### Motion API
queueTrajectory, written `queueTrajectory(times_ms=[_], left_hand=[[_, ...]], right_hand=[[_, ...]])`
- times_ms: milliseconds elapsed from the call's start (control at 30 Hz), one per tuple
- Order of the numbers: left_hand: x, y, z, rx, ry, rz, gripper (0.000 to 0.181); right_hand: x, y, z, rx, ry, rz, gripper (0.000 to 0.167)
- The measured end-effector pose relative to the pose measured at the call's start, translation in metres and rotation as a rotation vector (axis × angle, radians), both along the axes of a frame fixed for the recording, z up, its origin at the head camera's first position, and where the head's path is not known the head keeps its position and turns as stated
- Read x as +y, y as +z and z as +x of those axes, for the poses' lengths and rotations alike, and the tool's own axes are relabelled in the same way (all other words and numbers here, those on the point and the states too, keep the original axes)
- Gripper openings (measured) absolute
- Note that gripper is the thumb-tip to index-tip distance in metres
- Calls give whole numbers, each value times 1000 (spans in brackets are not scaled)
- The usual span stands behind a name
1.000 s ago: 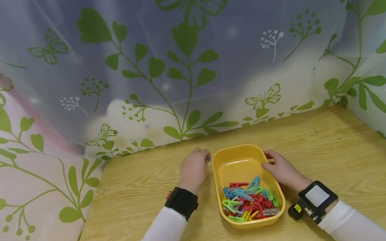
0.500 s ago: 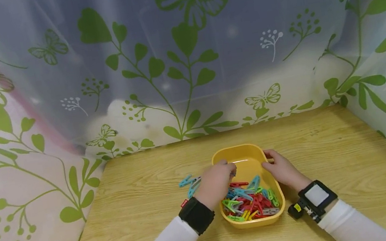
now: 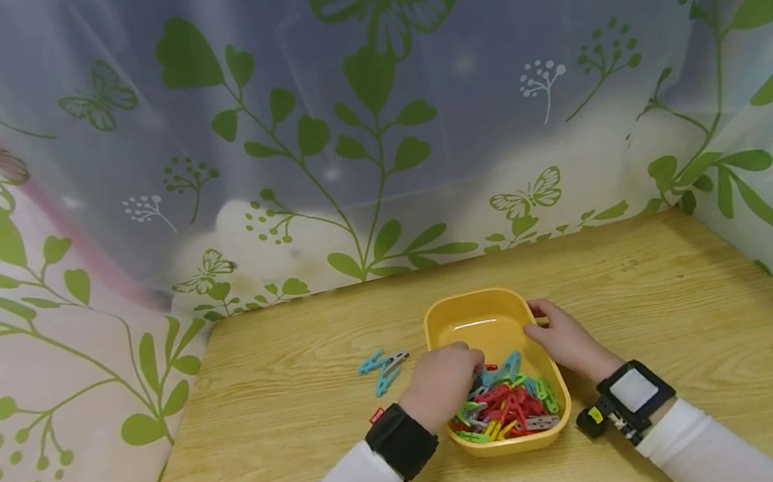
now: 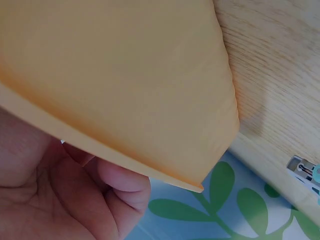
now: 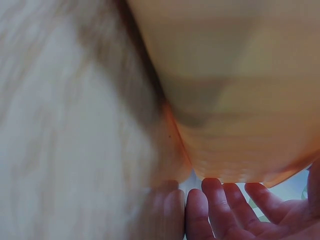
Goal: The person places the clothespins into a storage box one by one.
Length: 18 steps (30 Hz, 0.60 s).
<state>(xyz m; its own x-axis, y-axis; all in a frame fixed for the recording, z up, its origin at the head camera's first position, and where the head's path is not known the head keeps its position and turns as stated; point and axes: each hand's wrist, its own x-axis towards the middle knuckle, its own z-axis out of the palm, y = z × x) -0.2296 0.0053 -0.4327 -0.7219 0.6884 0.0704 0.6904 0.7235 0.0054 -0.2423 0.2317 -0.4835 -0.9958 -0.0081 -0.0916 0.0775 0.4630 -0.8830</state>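
A yellow plastic basket [image 3: 476, 307] stands on the wooden table, with a heap of coloured clothespins [image 3: 511, 406] at its near end. My left hand [image 3: 443, 384] reaches over the basket's left rim, fingers bent down at the blue clothespins. Its fingertips are hidden, so I cannot see whether they pinch one. In the left wrist view, the curled fingers [image 4: 122, 187] show beyond the rim. At the basket's right side, my right hand [image 3: 565, 339] holds the rim, thumb on top and fingers [image 5: 215, 200] against the outer wall.
Left of the basket, several blue and grey clothespins [image 3: 388, 380] lie on the table [image 3: 289, 391]. A patterned curtain [image 3: 306, 119] hangs behind the table and along both sides. Each wrist wears a black strap [image 3: 402, 442].
My left hand has moved from the table left of the basket rightward over the rim and down to the heap. This uncovers clothespins on the table. The right hand stays put.
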Motion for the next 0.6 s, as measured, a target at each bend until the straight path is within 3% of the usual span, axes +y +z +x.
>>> queueTrajectory(times_ms=[367,600], left_hand=[[-1,-5,-1,7,8,-28,11],[-7,-5,-1,-8,-35,6,11]], right_hand=[[0,-2,-1,2,0,-4,54],[0,-2,-1,11,3,-4,53]])
